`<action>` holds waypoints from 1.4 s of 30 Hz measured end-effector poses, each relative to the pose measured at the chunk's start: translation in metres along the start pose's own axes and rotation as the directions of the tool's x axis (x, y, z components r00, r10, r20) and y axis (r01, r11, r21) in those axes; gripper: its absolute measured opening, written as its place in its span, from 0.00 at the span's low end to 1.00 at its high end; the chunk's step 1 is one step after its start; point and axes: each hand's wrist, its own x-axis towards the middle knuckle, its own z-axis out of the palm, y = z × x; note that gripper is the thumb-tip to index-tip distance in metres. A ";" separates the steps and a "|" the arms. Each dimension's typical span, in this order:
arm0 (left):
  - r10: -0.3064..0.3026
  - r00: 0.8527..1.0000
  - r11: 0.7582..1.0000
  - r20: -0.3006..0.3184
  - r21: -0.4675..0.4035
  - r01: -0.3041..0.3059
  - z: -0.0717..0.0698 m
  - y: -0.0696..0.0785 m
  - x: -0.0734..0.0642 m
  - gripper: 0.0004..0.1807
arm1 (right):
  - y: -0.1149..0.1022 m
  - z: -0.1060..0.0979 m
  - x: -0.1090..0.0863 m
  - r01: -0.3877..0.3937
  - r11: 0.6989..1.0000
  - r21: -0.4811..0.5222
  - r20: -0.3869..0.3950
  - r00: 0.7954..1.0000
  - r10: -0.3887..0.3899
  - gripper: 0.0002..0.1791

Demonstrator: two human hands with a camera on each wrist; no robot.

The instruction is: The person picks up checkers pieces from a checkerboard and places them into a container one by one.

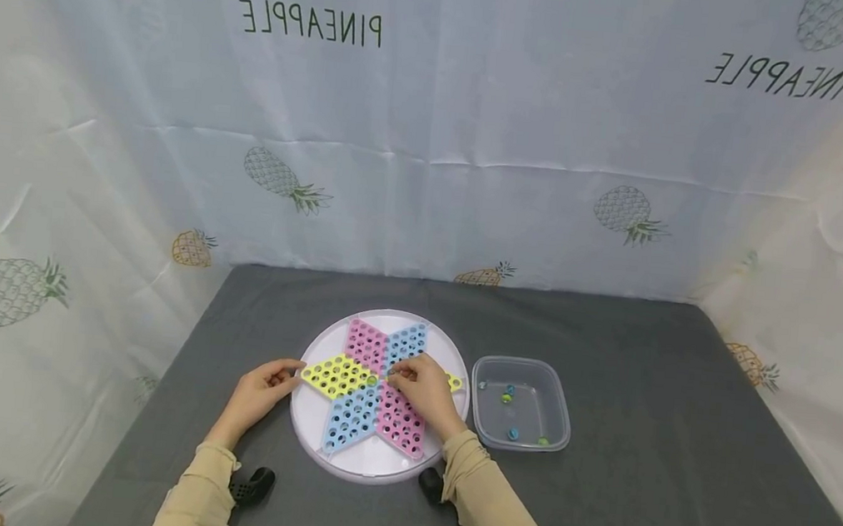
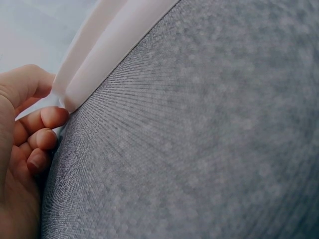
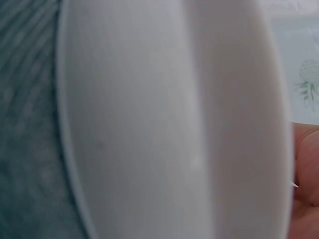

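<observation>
A round white Chinese checkers board [image 1: 377,466] lies on the table, bearing a six-pointed star of pink, blue and yellow holed sections. At its left edge, my left hand [image 1: 263,387] pinches the rim; the left wrist view shows the fingertips around the white rim [image 2: 107,55]. My right hand [image 1: 425,389] is over the star's centre with bent fingers pointing down; whatever its fingertips hold is hidden. A green marble [image 1: 372,381] sits near the centre, just left of those fingertips. In the right wrist view, the board's side [image 3: 134,124] covers most of the hand.
Right of the board stands a clear plastic container [image 1: 565,426] with several blue and green marbles in it. Dark grey cloth [image 1: 635,482] covers the table. Behind hangs a pale curtain [image 1: 471,217] printed with pineapples. Black wrist devices [image 1: 252,487] sit by both forearms.
</observation>
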 end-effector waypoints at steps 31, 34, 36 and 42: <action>-0.011 1.000 1.000 -0.003 -0.007 0.011 0.000 0.001 0.000 0.14 | -0.006 -0.020 -0.024 0.055 0.989 0.135 -0.035 0.998 -0.051 0.10; -0.008 1.000 1.000 -0.001 -0.006 0.008 0.000 0.002 0.000 0.14 | -0.008 -0.025 -0.028 0.072 0.981 0.179 -0.071 0.996 -0.060 0.08; -0.006 1.000 1.000 0.001 -0.005 0.006 0.000 0.002 0.000 0.14 | -0.008 -0.029 -0.030 0.085 0.975 0.203 -0.097 0.993 -0.067 0.07; 0.006 1.000 1.000 -0.004 -0.002 -0.006 0.001 0.001 0.001 0.13 | -0.008 -0.039 -0.036 0.178 0.958 0.224 -0.181 0.974 -0.139 0.09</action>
